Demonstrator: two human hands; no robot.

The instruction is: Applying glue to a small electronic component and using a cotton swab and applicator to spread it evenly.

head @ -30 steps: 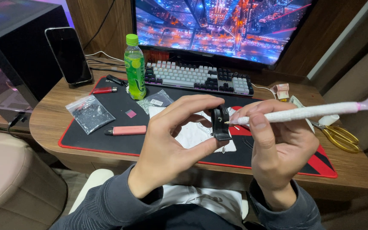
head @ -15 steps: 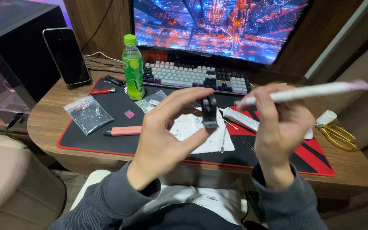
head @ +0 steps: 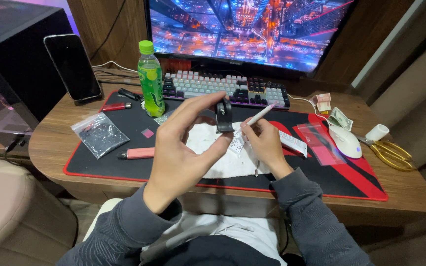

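Observation:
My left hand [head: 183, 148] is raised over the desk and pinches a small black block-shaped part [head: 224, 116] between thumb and fingers. My right hand [head: 262, 143] sits lower, just right of it, holding a thin white stick with a pink end [head: 261, 116] that points up and away. Under both hands lies a white cloth [head: 213, 157] on the black and red desk mat [head: 351, 182]. Small specks lie scattered on the cloth.
A green bottle [head: 151, 79] and keyboard [head: 223, 88] stand behind the hands, below a monitor [head: 252, 29]. A phone [head: 72, 66], red lighter [head: 115, 106], plastic bag [head: 99, 134] and pink tube [head: 138, 153] lie left. A white mouse [head: 345, 142], clear bag [head: 321, 143], banknotes [head: 340, 118] and gold scissors [head: 393, 153] lie right.
My right hand has dropped and come closer, turning the white stick from nearly level across the view to pointing away. The left hand keeps the black part and has shifted slightly.

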